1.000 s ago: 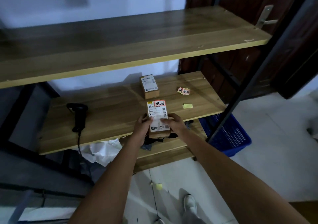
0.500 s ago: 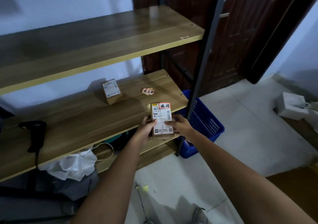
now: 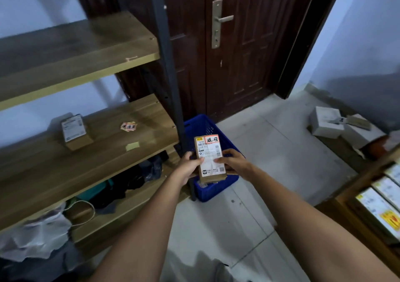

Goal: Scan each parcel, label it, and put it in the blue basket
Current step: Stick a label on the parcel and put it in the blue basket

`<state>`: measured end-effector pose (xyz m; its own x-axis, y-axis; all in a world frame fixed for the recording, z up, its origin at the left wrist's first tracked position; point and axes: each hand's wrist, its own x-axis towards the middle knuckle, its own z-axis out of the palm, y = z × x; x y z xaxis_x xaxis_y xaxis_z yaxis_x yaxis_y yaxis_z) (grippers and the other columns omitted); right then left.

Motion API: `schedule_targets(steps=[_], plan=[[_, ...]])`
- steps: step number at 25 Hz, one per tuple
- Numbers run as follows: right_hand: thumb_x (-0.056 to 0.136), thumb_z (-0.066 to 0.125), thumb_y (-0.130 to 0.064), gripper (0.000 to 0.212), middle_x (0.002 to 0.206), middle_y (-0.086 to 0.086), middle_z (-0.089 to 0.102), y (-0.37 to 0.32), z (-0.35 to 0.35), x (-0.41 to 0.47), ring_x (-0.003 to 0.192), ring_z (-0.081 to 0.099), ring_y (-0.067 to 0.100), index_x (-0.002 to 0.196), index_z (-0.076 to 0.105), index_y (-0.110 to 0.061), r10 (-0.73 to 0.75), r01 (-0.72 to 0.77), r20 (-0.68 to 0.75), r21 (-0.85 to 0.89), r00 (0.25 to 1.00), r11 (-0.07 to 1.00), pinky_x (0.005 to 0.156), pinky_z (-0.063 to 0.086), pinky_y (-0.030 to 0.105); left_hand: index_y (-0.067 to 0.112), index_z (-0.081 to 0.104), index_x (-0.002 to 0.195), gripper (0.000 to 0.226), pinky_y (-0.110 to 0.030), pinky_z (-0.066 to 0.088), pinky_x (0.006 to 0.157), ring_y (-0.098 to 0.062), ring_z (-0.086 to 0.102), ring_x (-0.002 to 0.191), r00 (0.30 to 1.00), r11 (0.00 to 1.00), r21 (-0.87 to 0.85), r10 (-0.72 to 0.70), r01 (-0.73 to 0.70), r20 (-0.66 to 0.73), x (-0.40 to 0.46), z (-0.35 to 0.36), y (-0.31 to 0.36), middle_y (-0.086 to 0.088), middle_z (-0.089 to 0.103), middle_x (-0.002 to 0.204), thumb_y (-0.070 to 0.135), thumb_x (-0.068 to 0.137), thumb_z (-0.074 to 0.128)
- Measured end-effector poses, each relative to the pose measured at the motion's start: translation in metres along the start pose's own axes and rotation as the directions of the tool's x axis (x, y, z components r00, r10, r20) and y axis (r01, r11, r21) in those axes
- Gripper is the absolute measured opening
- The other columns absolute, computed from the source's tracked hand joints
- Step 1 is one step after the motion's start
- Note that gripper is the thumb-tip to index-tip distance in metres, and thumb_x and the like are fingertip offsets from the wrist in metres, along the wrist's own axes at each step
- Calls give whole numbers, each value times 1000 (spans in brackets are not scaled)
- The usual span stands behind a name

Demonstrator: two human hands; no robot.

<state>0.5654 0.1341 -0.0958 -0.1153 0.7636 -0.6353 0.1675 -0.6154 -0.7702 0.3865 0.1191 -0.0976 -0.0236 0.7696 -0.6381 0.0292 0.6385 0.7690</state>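
Both gripping 1 labelled parcel (image 3: 209, 159): left hand (image 3: 188, 166) and right hand (image 3: 232, 163), thumbs on top. Held right over the blue basket (image 3: 200, 126). Another parcel (image 3: 74, 131) sitting on the shelf (image 3: 108, 151).

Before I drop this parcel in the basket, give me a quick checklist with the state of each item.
1. Parcel held by both hands, left hand and right hand: ok.
2. Red sticker on parcel: ok.
3. Parcel scanned: cannot tell.
4. Parcel over basket: ok.
5. Room in basket: cannot tell, the parcel hides most of the inside.
6. All parcels done: not ok, a box sits on the shelf.
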Motion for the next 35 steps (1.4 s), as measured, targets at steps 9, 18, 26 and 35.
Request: schedule_targets(steps=[9, 18, 26, 35], plan=[[83, 72, -22, 32, 89, -3, 61, -19, -61, 34, 79, 61, 10, 109, 53, -17, -45, 45, -96, -9, 994, 999, 83, 56, 34, 16, 43, 137, 44, -25, 52, 61, -20, 64, 93, 1000, 999, -32, 10, -11, -29, 39, 62, 32, -10, 63, 126, 15, 95, 57], [85, 70, -18, 31, 90, -1, 60, -47, -75, 124, 91, 62, 21, 110, 51, -16, 34, -39, -110, -48, 993, 998, 79, 55, 33, 14, 42, 137, 41, -37, 52, 83, -29, 62, 113, 997, 995, -64, -73, 72, -9, 128, 70, 58, -14, 62, 128, 16, 97, 54], [85, 70, -23, 27, 111, 9, 68, -60, -66, 220, 99, 67, 24, 107, 56, -15, 35, -44, -89, -102, 995, 994, 91, 56, 40, 13, 47, 131, 34, -39, 52, 88, -32, 60, 115, 990, 995, -54, -94, 89, -105, 210, 56, 77, -15, 60, 129, 15, 98, 54], [87, 68, -33, 27, 105, 9, 70, -22, -65, 300, 94, 69, 26, 102, 59, -13, 82, -85, -34, -113, 996, 990, 87, 57, 41, 11, 47, 126, 28, -39, 51, 82, -33, 60, 112, 981, 972, -203, -148, 121, -124, 275, 57, 22, -18, 58, 131, 11, 98, 52]])
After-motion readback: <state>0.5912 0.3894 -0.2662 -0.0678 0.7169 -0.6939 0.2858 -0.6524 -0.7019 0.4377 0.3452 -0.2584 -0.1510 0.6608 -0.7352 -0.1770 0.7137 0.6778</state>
